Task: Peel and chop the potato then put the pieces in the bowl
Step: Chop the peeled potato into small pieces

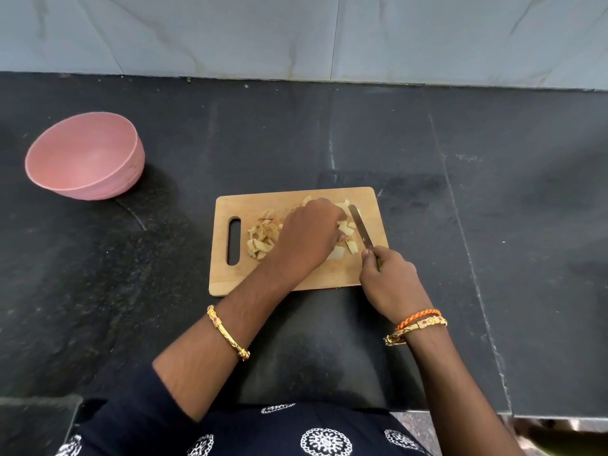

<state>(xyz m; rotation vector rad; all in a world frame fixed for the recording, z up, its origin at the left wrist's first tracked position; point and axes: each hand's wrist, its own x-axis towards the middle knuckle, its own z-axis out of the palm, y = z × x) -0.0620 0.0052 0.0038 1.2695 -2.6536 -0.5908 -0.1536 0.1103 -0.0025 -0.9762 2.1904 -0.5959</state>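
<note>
Potato pieces (345, 229), pale yellow and cut into small chunks, lie on the right half of the flat, light brown wooden cutting board (329, 278). The left hand (307, 235) sits on top of them with its fingers curled down over the pile, so it seems to be gathering or holding the chunks. How tight that hold is cannot be told, because the hand hides most of them. The right hand (388, 278) has its fingers wrapped around the handle of a thin silver metal knife (360, 227). The blade points away from the person and lies just beside the chunks, on their right.

Thin, curly brown potato peels (260, 240) sit in a small heap on the left half of the board, next to the long handle hole. They look dry on 1 side and floppy.

The round pink plastic bowl (86, 154) stands on the dark, speckled stone tabletop (493, 225), well apart from the board, far to the left. Nothing can be seen inside it.

The chunks are likely light, firm and a bit wet, so they may slip out of the fingers. Scooping many at once with a cupped hand, or pushing them onto the flat of the blade, would probably work best. The board is stiff and smooth, so the chunks should slide across it easily. The peeling looks done, and the chopping looks nearly done, but no piece is in the bowl yet.
</note>
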